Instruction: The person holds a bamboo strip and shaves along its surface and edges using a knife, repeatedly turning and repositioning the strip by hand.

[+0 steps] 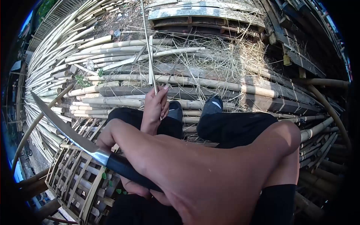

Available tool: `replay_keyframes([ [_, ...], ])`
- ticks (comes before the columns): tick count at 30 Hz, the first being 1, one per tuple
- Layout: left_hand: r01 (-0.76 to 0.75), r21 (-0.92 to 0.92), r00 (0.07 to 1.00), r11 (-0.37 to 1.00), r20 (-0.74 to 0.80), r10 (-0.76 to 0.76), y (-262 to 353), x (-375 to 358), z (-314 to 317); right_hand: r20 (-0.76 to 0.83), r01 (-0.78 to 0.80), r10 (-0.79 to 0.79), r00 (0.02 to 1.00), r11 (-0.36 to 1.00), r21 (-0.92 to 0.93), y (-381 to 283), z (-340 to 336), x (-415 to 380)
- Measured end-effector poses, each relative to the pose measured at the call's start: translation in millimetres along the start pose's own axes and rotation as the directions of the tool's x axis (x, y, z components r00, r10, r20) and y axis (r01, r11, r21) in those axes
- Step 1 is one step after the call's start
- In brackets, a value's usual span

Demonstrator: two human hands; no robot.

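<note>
My left hand [155, 105] is closed round a long, thin bamboo strip [146, 33], which rises from it toward the top of the view. The thumb lies along the strip. Close to the camera, my right forearm crosses in front of my body. My right hand [129, 144] is wrapped round the black handle of a large knife [67, 129]. Its broad, curved blade points up and left, apart from the strip. Part of the left wrist and arm is hidden behind the right arm.
Bamboo poles [187, 80] lie across the ground beyond my feet, with more poles piled at left. Dry straw [232, 56] covers ground before a wooden pallet [206, 13]. A slatted bamboo basket [77, 176] stands at lower left. Stacked timber [300, 48] is at right.
</note>
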State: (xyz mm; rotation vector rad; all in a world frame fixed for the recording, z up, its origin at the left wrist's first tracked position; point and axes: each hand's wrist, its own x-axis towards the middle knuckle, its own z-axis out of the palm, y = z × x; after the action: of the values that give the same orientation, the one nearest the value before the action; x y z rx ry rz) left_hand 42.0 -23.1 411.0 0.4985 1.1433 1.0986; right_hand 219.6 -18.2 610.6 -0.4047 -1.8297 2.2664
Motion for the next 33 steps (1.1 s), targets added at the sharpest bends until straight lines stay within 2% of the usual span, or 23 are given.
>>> replay_keyframes([
  [13,0.021,-0.034,1.0,0.999,0.021,-0.021,-3.1,13.2,2.9,0.117,0.023,-0.01,0.993,0.994,-0.11,-4.3,-22.4,19.5],
  [18,0.073,-0.045,0.997,0.996,0.01,-0.073,-3.2,23.1,0.8,0.196,0.043,-0.01,0.981,0.986,-0.163,-2.1,-40.8,30.8],
  [20,0.071,-0.054,0.997,0.996,-0.037,-0.073,-11.7,35.0,-1.3,0.171,0.009,0.026,0.985,0.979,-0.202,6.3,-55.6,36.0],
  [21,0.093,0.036,0.994,0.995,-0.063,-0.091,-12.3,43.7,-6.8,0.121,-0.037,0.066,0.99,0.972,-0.233,17.2,-65.5,39.7],
  [22,0.03,0.036,0.996,0.999,-0.087,-0.027,-8.7,35.7,4.0,0.05,-0.106,0.124,0.991,0.955,-0.278,31.8,-75.5,44.6],
  [23,-0.033,0.04,0.993,0.999,-0.111,0.037,-5.2,27.6,14.8,-0.083,-0.227,0.211,0.974,0.915,-0.333,49.5,-86.0,49.1],
  [24,-0.078,0.084,0.994,0.993,0.086,0.07,-8.2,28.9,2.3,-0.228,-0.242,0.151,0.962,0.858,-0.452,77.5,-102.1,51.4],
  [25,0.057,0.035,0.997,0.998,0.048,-0.059,6.2,27.9,9.1,-0.365,-0.366,0.141,0.92,0.643,-0.673,88.0,-115.5,53.4],
  [26,0.083,0.044,0.997,0.996,0.006,-0.083,6.8,32.1,12.1,-0.428,-0.352,0.01,0.904,0.584,-0.731,103.2,-127.0,52.4],
  [27,0.082,0.079,0.997,0.994,-0.021,-0.08,7.6,35.9,14.4,-0.399,-0.296,-0.13,0.908,0.475,-0.829,124.0,-142.8,50.4],
  [28,0.09,0.116,0.995,0.989,-0.052,-0.084,7.1,38.8,15.2,-0.394,-0.29,-0.131,0.91,0.477,-0.829,132.7,-152.8,48.2],
  [30,0.082,0.164,0.994,0.983,-0.079,-0.07,4.9,48.0,14.9,-0.361,-0.322,-0.003,0.933,0.445,-0.836,144.2,-166.3,48.4],
  [31,0.075,0.207,0.994,0.976,-0.098,-0.055,2.6,52.0,14.6,-0.383,-0.372,0.05,0.922,0.379,-0.847,143.4,-165.2,48.6],
  [33,0.036,0.258,0.995,0.965,-0.104,-0.01,-5.3,61.1,14.2,-0.361,-0.353,0.048,0.931,0.365,-0.862,151.1,-171.1,46.8],
])
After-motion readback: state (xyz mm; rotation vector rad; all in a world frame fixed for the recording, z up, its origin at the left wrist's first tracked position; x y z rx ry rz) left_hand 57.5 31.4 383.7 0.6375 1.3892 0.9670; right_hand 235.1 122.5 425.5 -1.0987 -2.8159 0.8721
